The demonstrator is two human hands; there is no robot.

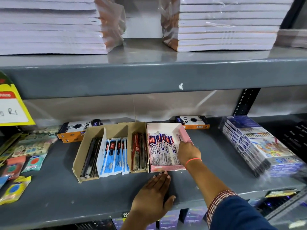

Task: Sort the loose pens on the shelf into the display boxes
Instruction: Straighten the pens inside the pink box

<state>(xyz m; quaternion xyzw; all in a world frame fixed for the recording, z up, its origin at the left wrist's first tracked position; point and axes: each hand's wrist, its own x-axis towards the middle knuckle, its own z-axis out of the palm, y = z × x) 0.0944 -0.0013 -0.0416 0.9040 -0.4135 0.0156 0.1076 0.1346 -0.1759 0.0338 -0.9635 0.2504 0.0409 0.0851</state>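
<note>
Right hand (pixel 188 152): grip hidden, inside pink cardboard box (pixel 167 168) | left hand (pixel 153 195): flat, empty, 6 o'clock | brown three-compartment cardboard box (pixel 78 159): 9 o'clock

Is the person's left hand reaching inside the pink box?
No, the left hand lies flat on the shelf before the pink box.

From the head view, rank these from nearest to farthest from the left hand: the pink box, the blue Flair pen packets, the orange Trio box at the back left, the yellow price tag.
Measured from the left hand, flat on the shelf:
1. pink box, at its fingertips.
2. blue Flair pen packets, up and left, in the cardboard box.
3. orange Trio box, back left.
4. yellow price tag, far left edge.
</note>
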